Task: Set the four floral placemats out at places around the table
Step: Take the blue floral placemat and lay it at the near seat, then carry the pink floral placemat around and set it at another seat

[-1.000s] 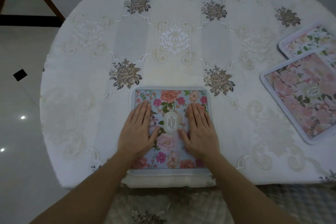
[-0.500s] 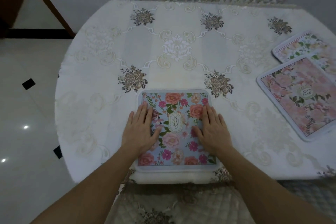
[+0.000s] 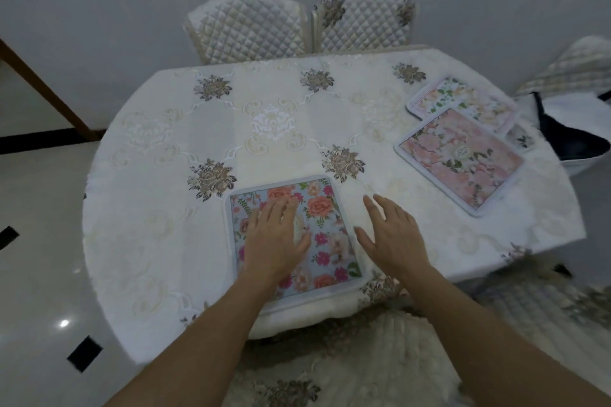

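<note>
A blue floral placemat [image 3: 327, 225] lies flat at the near edge of the table [image 3: 158, 208]. My left hand [image 3: 276, 238] rests flat on its middle, fingers straight. My right hand [image 3: 390, 235] hovers just right of the mat over the tablecloth, fingers spread, holding nothing. A pink floral placemat [image 3: 459, 158] lies at the right side of the table. It overlaps the near edge of a white-and-green floral placemat [image 3: 463, 99] behind it. A fourth mat is not plainly visible.
Two quilted chairs [image 3: 297, 26] stand pushed in at the table's far side. Another quilted chair [image 3: 575, 73] and a dark-and-white bag [image 3: 575, 132] are at the right. A padded seat [image 3: 363, 357] sits below the near edge. Tiled floor lies to the left.
My right hand has lifted off the blue placemat and moved right of it. My left hand slid toward the mat's middle. The camera has pulled back and up, showing more of the table.
</note>
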Motion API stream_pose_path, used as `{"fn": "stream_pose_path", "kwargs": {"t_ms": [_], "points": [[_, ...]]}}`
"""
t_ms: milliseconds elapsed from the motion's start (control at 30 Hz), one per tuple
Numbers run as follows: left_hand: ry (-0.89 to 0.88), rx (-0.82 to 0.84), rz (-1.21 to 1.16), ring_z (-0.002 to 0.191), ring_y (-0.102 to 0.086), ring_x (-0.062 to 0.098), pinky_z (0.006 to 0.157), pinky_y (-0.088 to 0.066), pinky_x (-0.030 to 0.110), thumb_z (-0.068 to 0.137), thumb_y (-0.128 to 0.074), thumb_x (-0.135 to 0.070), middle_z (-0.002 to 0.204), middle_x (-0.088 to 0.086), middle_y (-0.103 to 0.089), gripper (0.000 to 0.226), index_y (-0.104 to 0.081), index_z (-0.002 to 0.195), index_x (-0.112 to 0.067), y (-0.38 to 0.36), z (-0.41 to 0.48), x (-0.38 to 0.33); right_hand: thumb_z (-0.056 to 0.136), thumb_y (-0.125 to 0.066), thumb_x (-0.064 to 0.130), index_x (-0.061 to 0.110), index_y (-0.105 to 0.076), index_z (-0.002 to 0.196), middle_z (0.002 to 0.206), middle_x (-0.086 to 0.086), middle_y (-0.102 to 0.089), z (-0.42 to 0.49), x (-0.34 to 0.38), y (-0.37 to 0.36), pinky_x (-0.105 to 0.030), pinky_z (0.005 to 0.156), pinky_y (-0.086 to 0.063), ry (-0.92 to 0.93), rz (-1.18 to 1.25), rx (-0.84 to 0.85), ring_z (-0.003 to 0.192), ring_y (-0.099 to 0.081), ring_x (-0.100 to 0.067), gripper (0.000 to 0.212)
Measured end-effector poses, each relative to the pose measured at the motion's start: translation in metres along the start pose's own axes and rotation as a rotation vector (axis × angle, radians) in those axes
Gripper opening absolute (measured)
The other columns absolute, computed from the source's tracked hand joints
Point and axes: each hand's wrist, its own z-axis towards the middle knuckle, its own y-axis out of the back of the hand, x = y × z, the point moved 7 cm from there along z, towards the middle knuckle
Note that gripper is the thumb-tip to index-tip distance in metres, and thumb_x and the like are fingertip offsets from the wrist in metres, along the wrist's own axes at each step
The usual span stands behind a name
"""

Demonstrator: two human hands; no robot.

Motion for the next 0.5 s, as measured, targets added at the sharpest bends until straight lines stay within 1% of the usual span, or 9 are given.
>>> {"fn": "stream_pose_path", "kwargs": {"t_ms": [167,267,367,500], "points": [[-0.118,-0.024,0.008,0.141,-0.04,0.024,0.118,-0.028,0.049,0.088,-0.046,-0.059,0.151,0.001,-0.048,0.067,-0.044,0.145,-0.024,0.015,-0.004,-0.058,0.093,-0.057,0.045,0.012,-0.049,0.144,0.141,-0.015,-0.056,-0.036,-0.032,0.037,-0.048,0.099,-0.047,-0.081,0.01,-0.096,0.128,-0.054,-0.032,0.061],[-0.198,-0.045,0.01,0.134,-0.047,0.024,0.114,-0.034,0.048,0.088,-0.045,-0.056,0.145,0.001,-0.054,0.064,-0.05,0.142,-0.023,0.023,-0.007,-0.102,0.091,-0.06,0.043,0.014,-0.053,0.141,0.141,-0.013,-0.057,-0.061,-0.061,0.056,-0.049,0.098,-0.047,-0.147,0.031,-0.145,0.127,-0.055,-0.032,0.059],[-0.287,-0.067,0.01,0.126,-0.054,0.027,0.107,-0.041,0.048,0.088,-0.048,-0.055,0.138,0.003,-0.06,0.062,-0.054,0.139,-0.02,0.025,-0.015,-0.156,0.089,-0.06,0.044,0.016,-0.054,0.14,0.14,-0.011,-0.058,-0.092,-0.097,0.072,-0.049,0.099,-0.047,-0.212,0.044,-0.188,0.127,-0.055,-0.031,0.058],[-0.38,-0.089,-0.005,0.123,-0.056,0.027,0.102,-0.046,0.047,0.088,-0.048,-0.056,0.135,0.001,-0.062,0.061,-0.056,0.137,-0.022,0.016,-0.033,-0.242,0.086,-0.062,0.041,0.015,-0.061,0.133,0.132,-0.012,-0.063,-0.147,-0.158,0.091,-0.047,0.095,-0.05,-0.258,0.053,-0.266,0.119,-0.059,-0.03,0.055]]}}
